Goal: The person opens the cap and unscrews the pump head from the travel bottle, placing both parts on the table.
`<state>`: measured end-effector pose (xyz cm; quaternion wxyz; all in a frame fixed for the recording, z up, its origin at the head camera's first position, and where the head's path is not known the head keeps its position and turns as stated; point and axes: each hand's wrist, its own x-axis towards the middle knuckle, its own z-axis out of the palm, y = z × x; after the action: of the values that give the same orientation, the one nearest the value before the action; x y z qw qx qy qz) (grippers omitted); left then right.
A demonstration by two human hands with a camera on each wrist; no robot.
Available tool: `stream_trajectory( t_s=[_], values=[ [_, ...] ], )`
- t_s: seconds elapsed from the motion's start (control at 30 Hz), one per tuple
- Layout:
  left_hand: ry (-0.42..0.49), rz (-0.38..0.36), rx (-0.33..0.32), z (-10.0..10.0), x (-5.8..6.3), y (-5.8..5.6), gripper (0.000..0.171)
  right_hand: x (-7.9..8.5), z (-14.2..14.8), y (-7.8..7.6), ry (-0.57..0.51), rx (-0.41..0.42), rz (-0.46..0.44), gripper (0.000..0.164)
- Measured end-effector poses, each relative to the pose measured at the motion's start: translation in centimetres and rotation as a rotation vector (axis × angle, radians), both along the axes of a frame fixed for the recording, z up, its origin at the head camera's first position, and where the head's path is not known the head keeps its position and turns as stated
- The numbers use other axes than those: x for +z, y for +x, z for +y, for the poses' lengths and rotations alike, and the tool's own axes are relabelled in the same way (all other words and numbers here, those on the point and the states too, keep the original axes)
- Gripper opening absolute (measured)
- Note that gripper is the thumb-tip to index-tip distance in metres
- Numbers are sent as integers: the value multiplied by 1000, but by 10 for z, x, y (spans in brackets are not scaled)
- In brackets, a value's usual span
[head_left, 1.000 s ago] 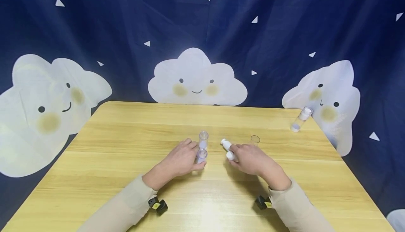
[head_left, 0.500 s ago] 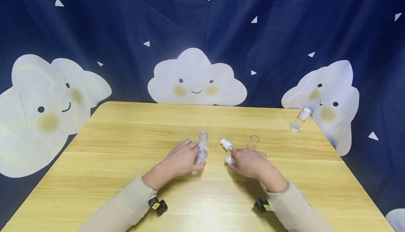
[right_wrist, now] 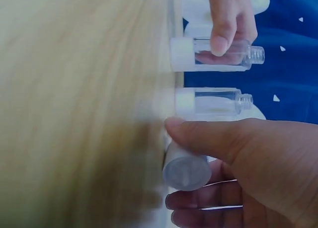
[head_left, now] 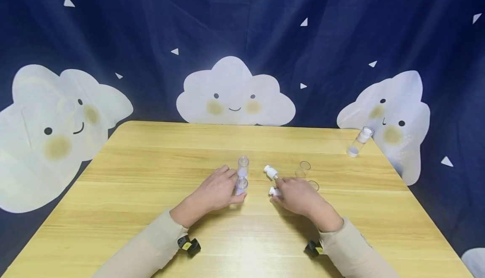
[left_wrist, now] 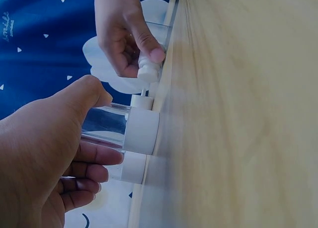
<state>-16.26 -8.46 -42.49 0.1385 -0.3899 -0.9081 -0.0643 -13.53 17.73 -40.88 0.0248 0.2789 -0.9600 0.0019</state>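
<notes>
Light, slick little bottles: hold the body, leave the threads alone

So we've got the left hand wrapped round the near bottle, thumb on one side and fingers curled on the other, hardly any gap left. It's upright, white base down, a bit left of the table's middle. Looks like thin stiff plastic to us, so light, easy to tip and probably slippery; we'd hold it mid-body or low by the base and keep off the threaded neck.

The right hand has the near pump top pinched between thumb and fingers, just right of that bottle. That should be light and rigid too, and being round it'd likely roll if let go. We'd grip it by the collar.

Going outward: the far bottle stands just beyond the near one, so the left fingers are pretty crowded (can't tell if they touch it). The far pump top lies right by the right fingertips, easy to knock. Two clear caps sit right of that, nearly invisible against the wood, one partly behind the hand. The complete bottle at the far right is well out of the way
</notes>
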Motion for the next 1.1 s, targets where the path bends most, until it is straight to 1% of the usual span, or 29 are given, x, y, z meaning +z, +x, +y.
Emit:
stream_trajectory(
  t_s=[0.23,0.33,0.47,0.6,0.8,0.87,0.93,1.1],
  values=[
    [8,0,-3,0,1,0,49,-7,3,1,33,19,71,52],
    [10,2,-3,0,0,0,50,-8,4,1,52,27,78,56],
    [16,8,-5,1,0,0,50,-7,4,2,54,19,64,59],
    [14,13,-11,1,0,0,50,-5,6,4,48,26,82,58],
    [4,4,-6,1,0,-1,51,-6,8,5,21,89,207,52],
    [3,-4,-4,1,0,-1,51,-5,8,4,9,102,231,51],
    [5,-11,-1,1,0,-1,51,-5,8,4,4,105,235,50],
    [5,-24,1,1,1,-1,51,-4,8,5,26,100,199,47]
  ],
)
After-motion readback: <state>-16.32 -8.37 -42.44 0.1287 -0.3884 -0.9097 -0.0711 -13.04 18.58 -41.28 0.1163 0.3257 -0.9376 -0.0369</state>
